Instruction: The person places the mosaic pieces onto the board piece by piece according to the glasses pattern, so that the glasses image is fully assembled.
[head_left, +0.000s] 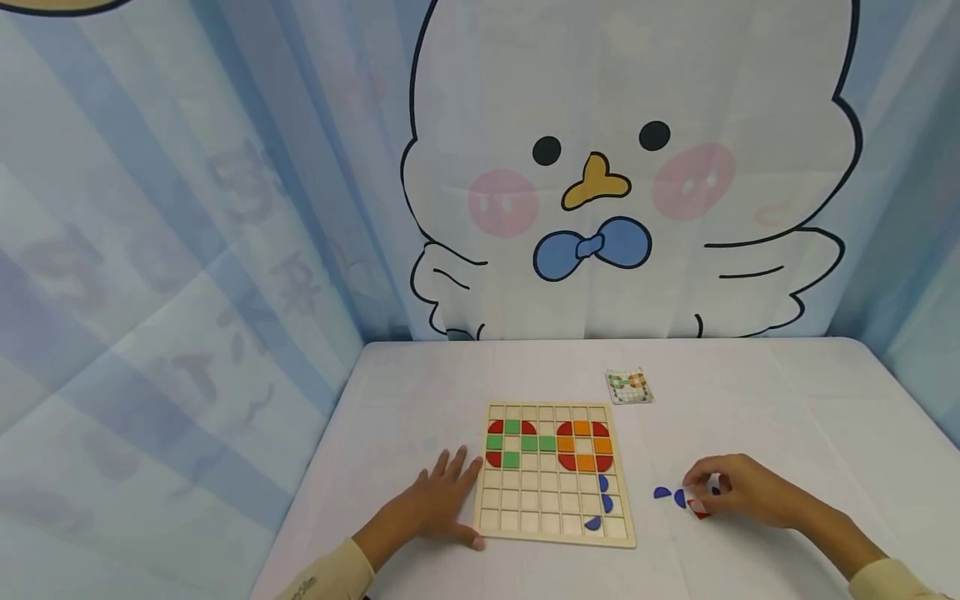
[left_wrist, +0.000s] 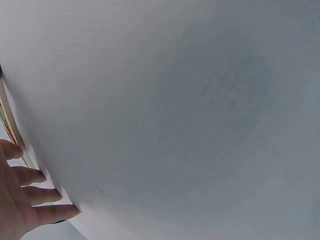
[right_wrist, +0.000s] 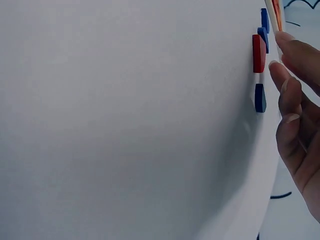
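A wooden grid board (head_left: pixel 528 527) lies on the table, with red rounded pieces, green squares and orange squares in its upper rows. Three blue half-round pieces (head_left: pixel 607 503) sit at its lower right. My left hand (head_left: pixel 442 500) rests at the board's left edge with fingers spread, thumb by the lower left corner. My right hand (head_left: pixel 750 493) hovers over loose pieces right of the board, fingers bent. Under its fingertips is a red piece (right_wrist: pixel 258 54). In the right wrist view a gap shows between thumb and index finger, with nothing pinched there.
Loose blue half-round pieces (head_left: pixel 662 492) lie between the board and my right hand, and a dark blue piece (right_wrist: pixel 260 98) is beside the red one. A small pattern card (head_left: pixel 630 387) lies behind the board. Printed curtains (head_left: pixel 600 300) hang behind the table.
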